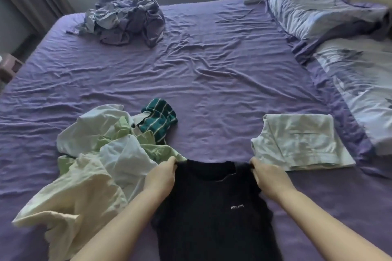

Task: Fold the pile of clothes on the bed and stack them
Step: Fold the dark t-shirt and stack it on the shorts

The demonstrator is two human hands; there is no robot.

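A black top (210,210) with small white lettering lies spread in front of me on the purple bed (212,65). My left hand (162,176) grips its left shoulder and my right hand (268,179) grips its right shoulder. To the left lies an unfolded pile of clothes (93,154) in white, cream and light green, with a teal striped garment (160,119) at its far edge. A folded pale garment (299,141) lies flat to the right, just beyond my right hand.
A crumpled purple-grey heap of fabric (125,20) sits at the far left of the bed. Two patterned pillows (318,12) line the right side. Curtains hang at the back left, and a small stand with objects is behind the bed's far corner.
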